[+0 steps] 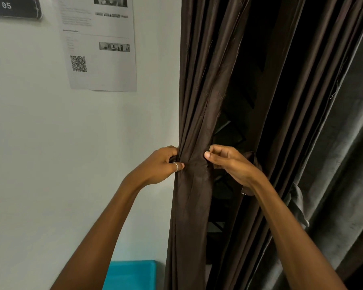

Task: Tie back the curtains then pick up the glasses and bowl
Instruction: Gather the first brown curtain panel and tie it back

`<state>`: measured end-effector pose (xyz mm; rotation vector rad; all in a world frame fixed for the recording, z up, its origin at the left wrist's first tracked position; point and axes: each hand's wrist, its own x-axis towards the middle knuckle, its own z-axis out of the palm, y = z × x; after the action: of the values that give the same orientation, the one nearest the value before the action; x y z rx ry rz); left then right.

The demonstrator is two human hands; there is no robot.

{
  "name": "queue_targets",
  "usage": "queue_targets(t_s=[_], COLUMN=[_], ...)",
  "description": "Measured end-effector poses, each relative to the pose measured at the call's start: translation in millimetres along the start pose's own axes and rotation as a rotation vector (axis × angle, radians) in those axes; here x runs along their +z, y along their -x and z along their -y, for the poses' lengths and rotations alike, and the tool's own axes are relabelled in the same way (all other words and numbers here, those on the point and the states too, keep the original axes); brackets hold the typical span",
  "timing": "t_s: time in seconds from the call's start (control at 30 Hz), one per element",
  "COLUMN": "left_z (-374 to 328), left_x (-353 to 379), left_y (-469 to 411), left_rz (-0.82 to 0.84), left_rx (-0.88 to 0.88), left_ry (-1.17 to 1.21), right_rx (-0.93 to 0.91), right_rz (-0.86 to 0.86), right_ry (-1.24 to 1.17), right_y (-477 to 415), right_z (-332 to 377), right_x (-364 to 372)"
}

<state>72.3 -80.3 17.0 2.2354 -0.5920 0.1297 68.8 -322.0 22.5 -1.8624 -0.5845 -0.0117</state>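
Observation:
A dark brown curtain (199, 97) hangs in folds beside a white wall. My left hand (159, 166), with a ring on one finger, grips the curtain's left edge at mid height. My right hand (231, 164) pinches the gathered fabric from the right, and a strip of the same brown cloth (254, 160) loops behind it. Between the two hands the curtain is bunched into a narrow waist. The glasses and the bowl are not in view.
A second, grey curtain (344, 143) hangs at the right. A printed sheet with a QR code (99, 42) and a dark sign (15, 7) are fixed to the wall. A turquoise surface (132, 273) shows at the bottom edge.

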Motion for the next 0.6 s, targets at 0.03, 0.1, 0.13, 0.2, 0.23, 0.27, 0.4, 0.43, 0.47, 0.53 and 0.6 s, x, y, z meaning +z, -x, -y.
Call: queue_targets(t_s=[0.03, 0.1, 0.13, 0.2, 0.23, 0.27, 0.4, 0.43, 0.47, 0.53, 0.6], left_z=[0.9, 1.2, 1.4, 2.2, 3.0, 3.5, 4.4, 4.2, 3.8, 3.8, 4.1], left_x=[-0.6, -2.2, -3.1, -4.8, -5.4, -5.8, -5.5, -5.5, -5.5, -5.9, -5.9], left_y=[0.1, -0.1, 0.8, 2.3, 3.2, 4.4, 6.4, 6.6, 6.7, 6.8, 7.4], left_rz=[0.013, 0.041, 0.052, 0.06, 0.06, 0.06, 0.064, 0.061, 0.057, 0.047, 0.038], left_rx=[0.003, 0.011, 0.011, 0.009, 0.008, 0.008, 0.008, 0.008, 0.008, 0.011, 0.013], left_ry=[0.009, 0.039, 0.055, 0.085, 0.1, 0.11, 0.112, 0.105, 0.094, 0.072, 0.044], right_rx=[0.016, 0.083, 0.13, 0.231, 0.264, 0.279, 0.211, 0.193, 0.18, 0.149, 0.125], right_rz=[0.008, 0.072, 0.127, 0.223, 0.246, 0.255, 0.266, 0.26, 0.247, 0.213, 0.174], right_ry=[-0.022, -0.14, -0.23, -0.412, -0.481, -0.517, -0.461, -0.444, -0.43, -0.387, -0.347], right_y=[-1.5, -4.1, -5.2, -5.7, -5.7, -6.2, -8.1, -8.2, -8.9, -10.3, -11.5], right_z=[-0.6, -2.1, -3.7, -7.8, -11.3, -15.4, -24.3, -23.2, -22.1, -19.3, -17.6], right_x=[-1.2, -5.4, -6.7, -9.2, -10.0, -10.6, -11.2, -11.9, -13.0, -13.7, -12.0])
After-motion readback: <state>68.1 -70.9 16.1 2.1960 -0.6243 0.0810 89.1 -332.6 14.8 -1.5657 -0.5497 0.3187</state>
